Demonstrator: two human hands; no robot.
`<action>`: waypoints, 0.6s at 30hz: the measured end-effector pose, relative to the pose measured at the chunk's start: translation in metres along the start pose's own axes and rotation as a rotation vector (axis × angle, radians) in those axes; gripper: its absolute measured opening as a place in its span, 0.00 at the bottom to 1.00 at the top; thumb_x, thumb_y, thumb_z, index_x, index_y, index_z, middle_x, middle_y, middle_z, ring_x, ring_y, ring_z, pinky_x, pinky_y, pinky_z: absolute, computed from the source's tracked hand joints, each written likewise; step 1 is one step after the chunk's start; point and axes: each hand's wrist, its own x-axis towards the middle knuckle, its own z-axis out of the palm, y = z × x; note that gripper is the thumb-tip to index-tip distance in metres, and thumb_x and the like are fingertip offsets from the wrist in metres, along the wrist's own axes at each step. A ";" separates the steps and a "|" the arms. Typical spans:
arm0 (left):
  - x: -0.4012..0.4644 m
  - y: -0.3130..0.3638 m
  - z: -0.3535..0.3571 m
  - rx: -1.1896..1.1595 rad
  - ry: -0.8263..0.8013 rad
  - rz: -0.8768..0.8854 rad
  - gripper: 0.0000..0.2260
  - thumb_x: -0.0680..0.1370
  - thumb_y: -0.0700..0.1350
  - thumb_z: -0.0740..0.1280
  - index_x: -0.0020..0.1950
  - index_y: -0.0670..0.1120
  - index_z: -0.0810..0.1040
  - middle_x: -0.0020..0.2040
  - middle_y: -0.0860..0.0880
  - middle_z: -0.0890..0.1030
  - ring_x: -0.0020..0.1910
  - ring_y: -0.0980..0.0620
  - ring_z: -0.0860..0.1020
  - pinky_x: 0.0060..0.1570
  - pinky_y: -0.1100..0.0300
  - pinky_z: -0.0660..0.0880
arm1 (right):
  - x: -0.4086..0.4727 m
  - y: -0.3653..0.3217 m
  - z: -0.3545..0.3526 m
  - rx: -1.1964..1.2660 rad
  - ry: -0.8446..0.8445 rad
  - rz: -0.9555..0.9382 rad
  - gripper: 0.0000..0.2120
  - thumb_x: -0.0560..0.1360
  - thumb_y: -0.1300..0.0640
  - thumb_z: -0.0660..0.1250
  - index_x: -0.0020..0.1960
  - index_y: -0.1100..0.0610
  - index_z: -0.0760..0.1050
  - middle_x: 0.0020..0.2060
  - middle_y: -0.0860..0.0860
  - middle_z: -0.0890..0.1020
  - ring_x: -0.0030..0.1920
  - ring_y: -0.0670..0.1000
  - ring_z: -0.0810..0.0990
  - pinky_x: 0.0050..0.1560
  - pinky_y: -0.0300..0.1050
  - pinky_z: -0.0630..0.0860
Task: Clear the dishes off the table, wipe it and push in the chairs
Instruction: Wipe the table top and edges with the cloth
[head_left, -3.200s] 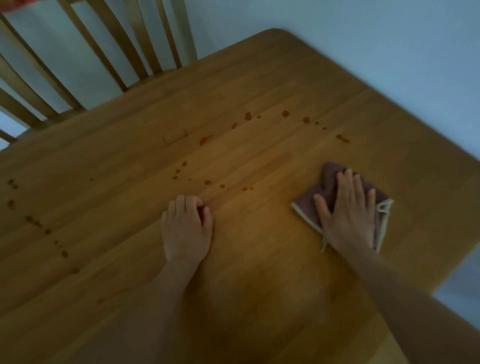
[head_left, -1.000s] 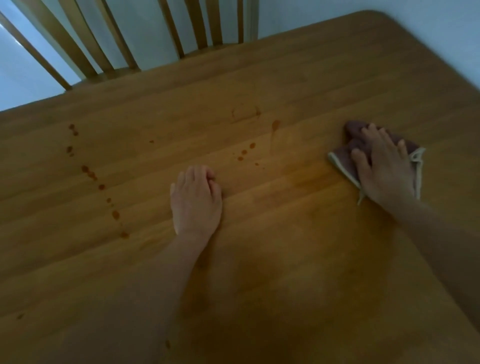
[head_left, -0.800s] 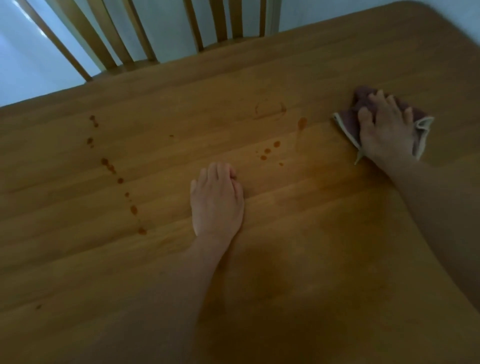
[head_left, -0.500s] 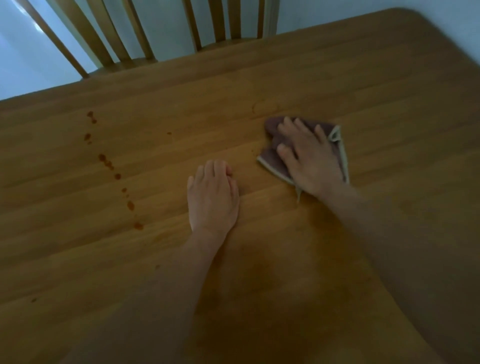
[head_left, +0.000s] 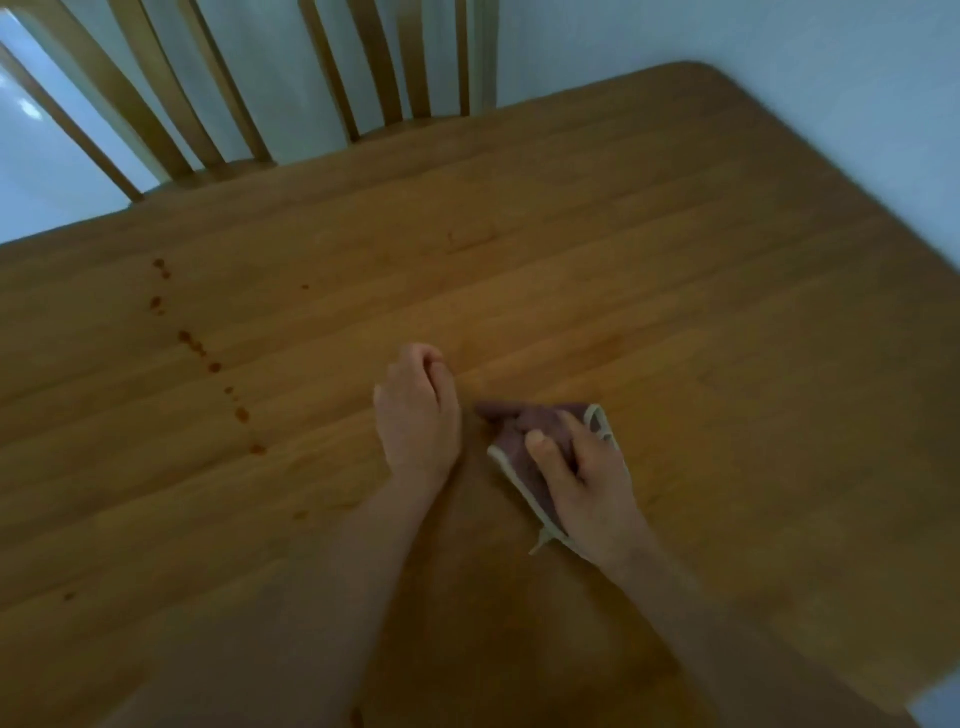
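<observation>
The wooden table (head_left: 701, 270) fills the view. A dull purple cloth (head_left: 514, 434) with a pale hem lies bunched on it just right of centre. My right hand (head_left: 587, 478) lies on top of the cloth, its fingers bent over the folds and the thumb pointing forward. Just to the left of the cloth, my left hand (head_left: 418, 410) rests on the bare wood with its fingers curled under and nothing in it. A trail of reddish-brown drops (head_left: 213, 366) runs down the table's left part, apart from both hands. No dishes are in view.
A slatted wooden chair (head_left: 374, 67) stands at the table's far edge, its backrest rising past the top of the view. A pale wall runs behind and along the right side. The table's rounded far right corner (head_left: 696, 70) sits close to that wall.
My right hand swept the cloth from the right side leftward, then toward me, ending beside my left hand. The spots in the table's middle are gone. My left hand stayed put.
</observation>
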 end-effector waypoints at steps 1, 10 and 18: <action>-0.007 0.009 0.004 -0.043 -0.008 0.006 0.09 0.78 0.44 0.56 0.50 0.44 0.74 0.46 0.45 0.79 0.46 0.42 0.76 0.50 0.49 0.69 | 0.006 -0.009 -0.010 0.248 0.030 0.147 0.17 0.80 0.41 0.58 0.60 0.49 0.78 0.49 0.51 0.85 0.50 0.51 0.84 0.50 0.55 0.80; 0.009 0.062 0.048 0.123 -0.153 0.211 0.06 0.80 0.42 0.59 0.52 0.48 0.75 0.46 0.51 0.80 0.47 0.49 0.77 0.51 0.52 0.67 | 0.052 0.024 -0.103 -0.052 0.621 0.145 0.20 0.78 0.62 0.58 0.70 0.57 0.69 0.64 0.53 0.76 0.63 0.52 0.74 0.61 0.42 0.71; 0.041 0.079 0.086 0.285 -0.216 0.311 0.08 0.81 0.44 0.57 0.52 0.48 0.76 0.47 0.49 0.79 0.48 0.48 0.75 0.47 0.55 0.68 | 0.092 0.064 -0.068 -0.961 0.058 -0.127 0.27 0.81 0.41 0.47 0.77 0.48 0.61 0.78 0.51 0.59 0.78 0.54 0.55 0.76 0.61 0.50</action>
